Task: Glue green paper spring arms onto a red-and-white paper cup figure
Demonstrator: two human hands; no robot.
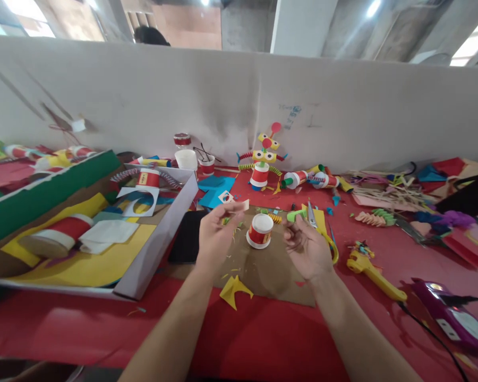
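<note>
My left hand (217,233) is closed on a small pale piece of paper (245,205), held between thumb and fingers. In my right hand (307,246) is a bright green piece (296,215), pinched at the fingertips. Between the two hands a red and white paper cup (260,231) stands upside down on a brown cardboard sheet (279,276), touched by neither. Behind my right hand lie scissors (311,215) with yellow handles. A yellow paper scrap (235,292) rests near the cardboard's front edge.
An open box (159,239) with cups and coloured paper is at left, beside a black phone (186,237). Cup figures (259,175) stand at the back. A yellow glue gun (376,276) and purple device (450,313) with cords lie right. A person's head shows beyond the partition.
</note>
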